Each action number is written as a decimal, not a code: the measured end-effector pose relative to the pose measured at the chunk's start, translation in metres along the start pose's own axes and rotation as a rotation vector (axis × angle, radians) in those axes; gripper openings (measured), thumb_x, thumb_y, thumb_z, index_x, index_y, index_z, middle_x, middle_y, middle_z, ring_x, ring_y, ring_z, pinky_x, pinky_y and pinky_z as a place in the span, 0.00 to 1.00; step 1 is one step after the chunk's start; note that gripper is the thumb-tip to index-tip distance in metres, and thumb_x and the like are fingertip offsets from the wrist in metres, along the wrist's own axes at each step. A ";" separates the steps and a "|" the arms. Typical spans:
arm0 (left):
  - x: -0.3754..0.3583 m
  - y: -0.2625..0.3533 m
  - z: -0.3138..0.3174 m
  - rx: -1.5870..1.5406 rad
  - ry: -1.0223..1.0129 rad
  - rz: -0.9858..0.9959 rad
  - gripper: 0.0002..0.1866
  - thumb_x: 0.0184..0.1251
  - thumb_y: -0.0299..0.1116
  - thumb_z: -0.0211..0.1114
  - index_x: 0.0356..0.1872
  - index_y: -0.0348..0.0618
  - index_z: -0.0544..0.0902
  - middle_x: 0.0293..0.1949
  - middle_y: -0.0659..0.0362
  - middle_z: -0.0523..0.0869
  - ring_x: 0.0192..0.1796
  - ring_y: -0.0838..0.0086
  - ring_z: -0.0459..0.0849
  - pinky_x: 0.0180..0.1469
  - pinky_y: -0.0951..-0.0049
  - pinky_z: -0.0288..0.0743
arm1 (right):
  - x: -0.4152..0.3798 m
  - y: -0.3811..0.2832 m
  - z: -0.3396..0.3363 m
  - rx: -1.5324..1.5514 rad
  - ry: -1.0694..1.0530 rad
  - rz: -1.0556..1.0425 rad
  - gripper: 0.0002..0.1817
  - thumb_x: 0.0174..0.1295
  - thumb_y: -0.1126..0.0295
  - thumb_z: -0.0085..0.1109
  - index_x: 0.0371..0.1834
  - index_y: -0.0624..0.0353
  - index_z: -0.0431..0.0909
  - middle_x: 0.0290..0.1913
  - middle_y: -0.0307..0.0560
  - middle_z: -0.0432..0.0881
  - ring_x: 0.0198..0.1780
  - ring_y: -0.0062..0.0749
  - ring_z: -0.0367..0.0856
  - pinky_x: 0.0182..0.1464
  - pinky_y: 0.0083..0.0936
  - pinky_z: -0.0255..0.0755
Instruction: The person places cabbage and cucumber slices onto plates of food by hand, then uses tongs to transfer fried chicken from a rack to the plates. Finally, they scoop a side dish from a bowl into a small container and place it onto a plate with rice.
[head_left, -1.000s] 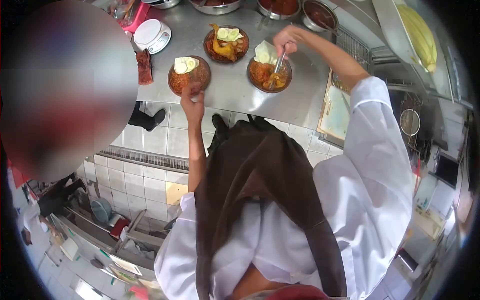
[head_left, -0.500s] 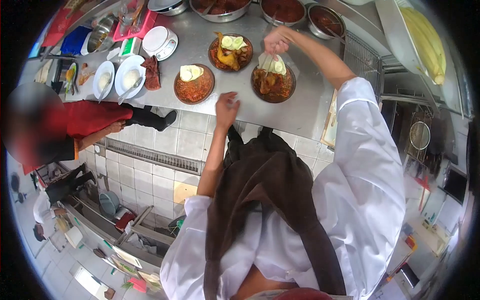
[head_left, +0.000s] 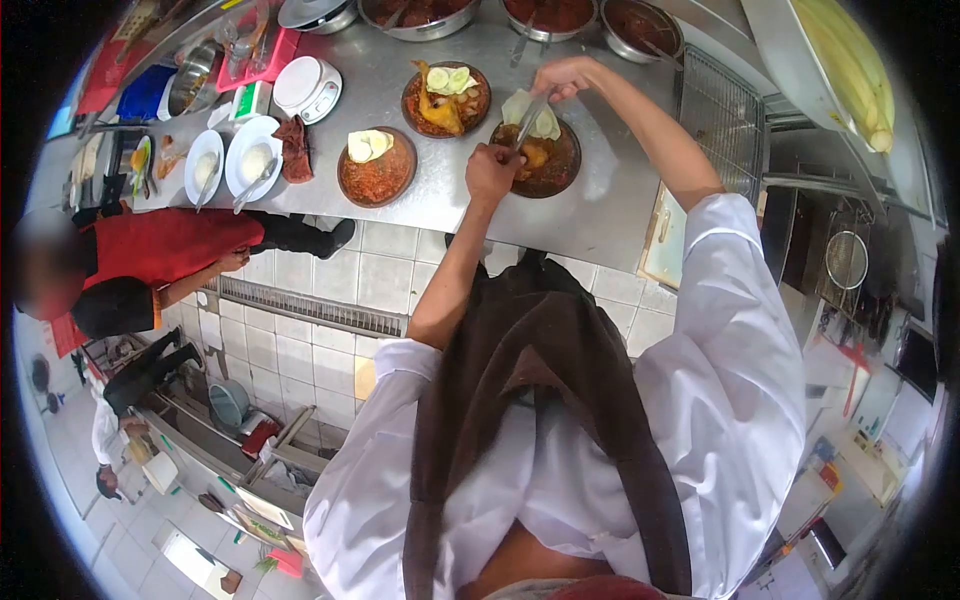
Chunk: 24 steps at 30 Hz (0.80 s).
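Three brown plates of red saucy food stand on the steel counter [head_left: 440, 195]. My left hand [head_left: 490, 167] is closed on the near rim of the right plate [head_left: 558, 172], which carries chicken and cabbage. Above that plate my right hand [head_left: 560, 78] grips a metal utensil [head_left: 530, 112] whose tip points down into the food. The left plate [head_left: 377, 166] has cucumber slices on red sauce. The far plate [head_left: 446, 97] holds chicken with cucumber.
Steel pots of sauce [head_left: 545, 14] line the counter's far edge. A white kitchen scale [head_left: 307, 85], white bowls [head_left: 252, 157] and a red cloth [head_left: 293, 148] lie to the left. A wire rack [head_left: 722, 122] is at the right. Another person in red [head_left: 160, 250] stands at the left.
My left hand left the left plate, drew back over the counter edge, then moved right onto the right plate's rim. My right hand stayed over that plate with the utensil.
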<state>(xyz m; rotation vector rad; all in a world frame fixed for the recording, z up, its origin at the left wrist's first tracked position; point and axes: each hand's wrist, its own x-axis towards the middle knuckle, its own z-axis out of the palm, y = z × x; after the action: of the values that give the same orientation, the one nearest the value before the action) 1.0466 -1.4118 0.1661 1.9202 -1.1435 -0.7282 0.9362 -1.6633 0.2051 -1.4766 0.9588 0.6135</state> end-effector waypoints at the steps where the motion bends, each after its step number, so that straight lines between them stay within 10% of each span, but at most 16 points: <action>1: -0.002 0.005 0.000 0.063 -0.003 0.013 0.12 0.44 0.36 0.74 0.29 0.42 0.86 0.31 0.51 0.82 0.35 0.60 0.83 0.38 0.64 0.76 | 0.002 0.002 -0.001 -0.009 0.036 -0.092 0.10 0.61 0.62 0.53 0.31 0.56 0.77 0.13 0.33 0.67 0.09 0.11 0.51 0.10 0.15 0.46; 14: 0.008 0.017 0.005 0.367 -0.082 -0.044 0.08 0.44 0.35 0.66 0.25 0.43 0.86 0.28 0.47 0.84 0.33 0.54 0.84 0.39 0.60 0.78 | -0.088 0.070 0.034 0.400 0.759 -0.291 0.14 0.60 0.64 0.52 0.34 0.61 0.84 0.11 0.34 0.66 0.12 0.17 0.57 0.14 0.22 0.48; 24: 0.024 -0.015 0.008 0.274 -0.220 0.039 0.07 0.46 0.35 0.64 0.26 0.48 0.86 0.30 0.48 0.85 0.35 0.53 0.84 0.40 0.60 0.78 | -0.099 0.163 0.145 0.865 0.842 -0.361 0.13 0.65 0.67 0.50 0.36 0.64 0.83 0.15 0.31 0.68 0.16 0.15 0.62 0.18 0.16 0.52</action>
<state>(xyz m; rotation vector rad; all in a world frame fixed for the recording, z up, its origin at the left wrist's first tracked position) 1.0578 -1.4317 0.1472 2.0732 -1.4771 -0.8116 0.7706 -1.4930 0.1776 -1.0265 1.3055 -0.7002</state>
